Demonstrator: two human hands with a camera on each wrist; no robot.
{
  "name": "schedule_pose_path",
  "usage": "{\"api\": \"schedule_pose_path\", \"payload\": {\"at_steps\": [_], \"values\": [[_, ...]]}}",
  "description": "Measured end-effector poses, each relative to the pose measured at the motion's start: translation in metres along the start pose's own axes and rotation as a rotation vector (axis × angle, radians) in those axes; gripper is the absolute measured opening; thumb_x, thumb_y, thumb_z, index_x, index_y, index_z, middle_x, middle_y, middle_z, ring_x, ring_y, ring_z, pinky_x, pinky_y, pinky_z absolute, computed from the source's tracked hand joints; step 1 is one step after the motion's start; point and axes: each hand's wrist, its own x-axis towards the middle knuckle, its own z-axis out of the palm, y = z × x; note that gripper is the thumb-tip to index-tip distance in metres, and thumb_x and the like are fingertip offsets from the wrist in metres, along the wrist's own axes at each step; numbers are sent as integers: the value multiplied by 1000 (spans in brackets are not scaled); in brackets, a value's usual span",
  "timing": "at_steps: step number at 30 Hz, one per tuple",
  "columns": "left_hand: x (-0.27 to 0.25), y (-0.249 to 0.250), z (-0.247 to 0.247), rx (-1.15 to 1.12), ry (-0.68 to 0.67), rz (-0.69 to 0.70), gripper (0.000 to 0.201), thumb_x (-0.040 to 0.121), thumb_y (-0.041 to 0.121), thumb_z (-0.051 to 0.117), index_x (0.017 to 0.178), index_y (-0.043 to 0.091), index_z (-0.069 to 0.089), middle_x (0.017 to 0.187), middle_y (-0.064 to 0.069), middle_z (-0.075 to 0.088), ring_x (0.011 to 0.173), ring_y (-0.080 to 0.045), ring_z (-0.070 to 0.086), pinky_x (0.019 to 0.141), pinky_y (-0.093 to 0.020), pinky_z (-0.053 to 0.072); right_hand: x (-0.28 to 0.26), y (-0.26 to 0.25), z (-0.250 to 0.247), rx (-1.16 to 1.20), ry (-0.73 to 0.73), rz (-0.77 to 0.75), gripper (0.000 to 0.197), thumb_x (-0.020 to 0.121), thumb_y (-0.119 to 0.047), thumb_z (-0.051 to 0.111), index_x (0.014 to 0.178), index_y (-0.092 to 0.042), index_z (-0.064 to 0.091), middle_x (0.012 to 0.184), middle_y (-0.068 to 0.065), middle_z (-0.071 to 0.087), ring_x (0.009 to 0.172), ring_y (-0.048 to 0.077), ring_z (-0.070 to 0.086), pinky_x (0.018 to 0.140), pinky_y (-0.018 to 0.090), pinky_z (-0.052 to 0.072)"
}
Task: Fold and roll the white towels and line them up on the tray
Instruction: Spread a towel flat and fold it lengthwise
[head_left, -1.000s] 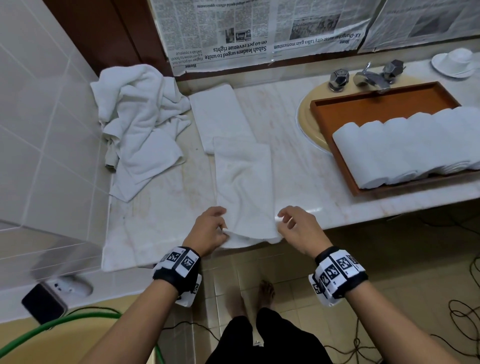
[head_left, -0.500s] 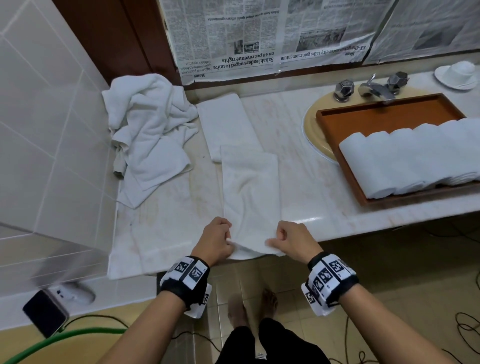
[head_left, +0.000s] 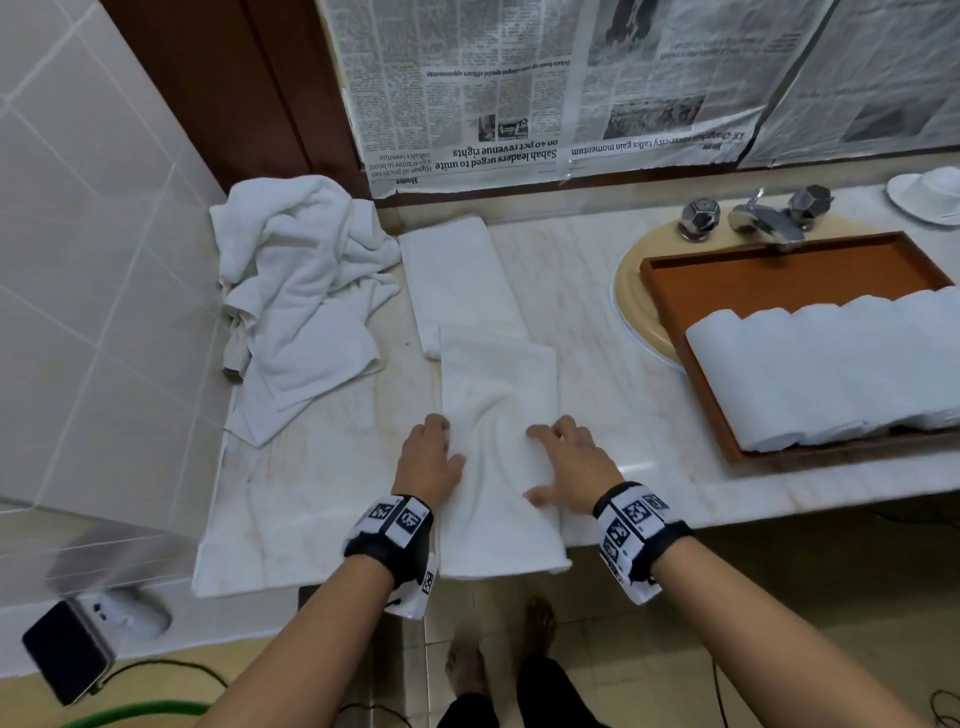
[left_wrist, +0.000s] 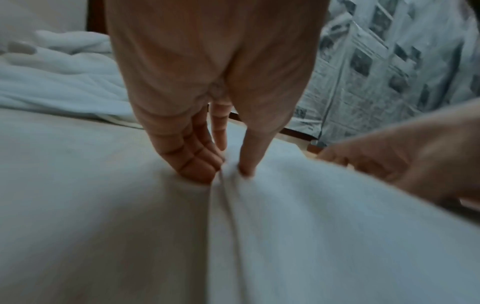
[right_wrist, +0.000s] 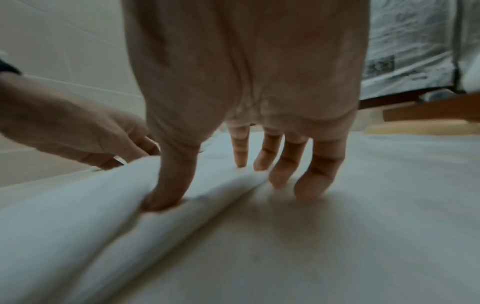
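A white towel folded into a long strip (head_left: 498, 395) lies on the marble counter, its near end hanging over the front edge. My left hand (head_left: 431, 457) is at its left edge. There the thumb and fingertips (left_wrist: 205, 170) pinch a ridge of cloth (left_wrist: 228, 185). My right hand (head_left: 563, 462) rests on the right side with spread, straight fingers (right_wrist: 311, 174), its thumb dug into the towel (right_wrist: 78, 216). The brown tray (head_left: 779, 275) over the sink holds several rolled towels (head_left: 831, 364).
A second folded towel (head_left: 457, 280) lies behind the strip, and crumpled towels (head_left: 296, 301) are heaped at the left by the tiled wall. The tap (head_left: 763, 221) and a white cup on a saucer (head_left: 930, 195) stand at the back right. A phone (head_left: 65, 649) sits low left.
Both hands let go of the strip's near corners and moved forward onto the towel. The near end now hangs over the counter edge.
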Motion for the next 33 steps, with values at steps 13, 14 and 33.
{"api": "schedule_pose_path", "payload": {"at_steps": [13, 14, 33], "values": [[63, 35, -13, -126, 219, -59, 59, 88, 21, 64, 142, 15, 43, 137, -12, 43, 124, -30, 47, 107, -39, 38, 67, 17, -41, -32, 164, -307, 58, 97, -46, 49, 150, -27, 32, 158, -3, 27, 142, 20, 26, 108, 38, 29], [68, 36, -10, -74, 179, -77, 56, 89, 25, 64, 141, 16, 46, 140, -12, 42, 127, -32, 45, 107, -39, 36, 71, 15, -37, -82, 89, -289, 62, 97, -48, 48, 152, -28, 28, 161, -3, 21, 146, 20, 20, 111, 39, 26], [139, 42, 12, 431, -82, 77, 53, 105, 49, 13, 155, 45, -5, 163, 20, -17, 152, -22, -14, 118, -62, -1, 153, -4, -46, -241, 35, -240, 61, 103, -49, 5, 157, -24, -7, 164, -9, -12, 151, 14, -11, 122, 42, -4]]}}
